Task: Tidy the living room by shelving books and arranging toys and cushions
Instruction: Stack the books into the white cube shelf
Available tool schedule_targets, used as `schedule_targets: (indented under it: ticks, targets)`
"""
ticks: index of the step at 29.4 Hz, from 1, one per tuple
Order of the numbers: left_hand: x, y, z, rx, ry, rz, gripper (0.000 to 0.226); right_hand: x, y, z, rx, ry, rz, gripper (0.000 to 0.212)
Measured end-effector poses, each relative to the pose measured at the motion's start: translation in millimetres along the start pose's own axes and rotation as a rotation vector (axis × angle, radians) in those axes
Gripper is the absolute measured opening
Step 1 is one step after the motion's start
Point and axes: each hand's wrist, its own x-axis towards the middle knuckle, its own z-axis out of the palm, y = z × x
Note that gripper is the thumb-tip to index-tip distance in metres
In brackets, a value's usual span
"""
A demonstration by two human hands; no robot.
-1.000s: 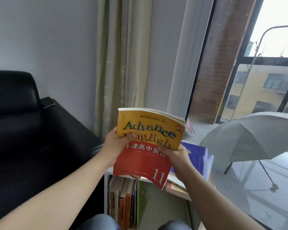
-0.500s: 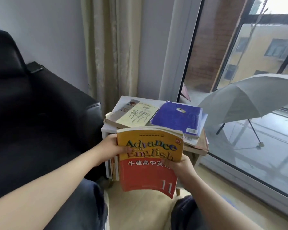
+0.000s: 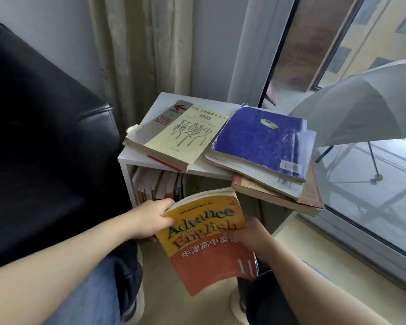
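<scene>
Curled round the top-left corner of the yellow-and-red "Advance with English" textbook (image 3: 206, 245), my left hand (image 3: 150, 218) grips it with the thumb on the cover. That textbook is up off the floor (image 3: 164, 289), tilted with its top edge toward the open front of the white bookshelf (image 3: 136, 158), just in front of it and not inside. My right hand (image 3: 251, 235) holds the book's right edge, thumb pressed across the title, fingers hidden behind.

Around us, a black leather sofa (image 3: 45, 137) fills the left side, and a beige curtain (image 3: 131, 55) hangs behind the bookshelf. Upright books (image 3: 157, 186) stand in the left part of its compartment. On its top a cream book (image 3: 181, 134) with large Chinese characters lies on the left. A purple-covered book (image 3: 258, 139) lies on the right, resting on a stack (image 3: 279, 195) that overhangs the shelf's right edge. Beyond the window glass (image 3: 384, 207), an open grey umbrella (image 3: 361, 109) sits outside.
</scene>
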Motion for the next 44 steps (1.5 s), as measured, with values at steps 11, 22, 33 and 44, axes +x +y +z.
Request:
schedule_targets:
  ticks: [11, 22, 33, 44]
  targets:
    - [42.1, 6.3, 44.3, -0.085, 0.131, -0.045, 0.016, 41.3, 10.5, 23.6, -0.39, 0.224, 0.1, 0.051]
    - [52.8, 33.0, 52.8, -0.657, 0.318, -0.192, 0.014, 15.7, 1.5, 61.0, -0.911, 0.155, -0.093, 0.086]
    - [59.3, 8.3, 29.0, 0.221, 0.698, 0.153, 0.018, 42.0, -17.3, 40.0, -0.557, 0.371, -0.106, 0.029]
    - [92.6, -17.2, 23.3, 0.659, 0.319, 0.013, 0.068, 58.5, -21.4, 55.2, -0.398, 0.455, -0.015, 0.028]
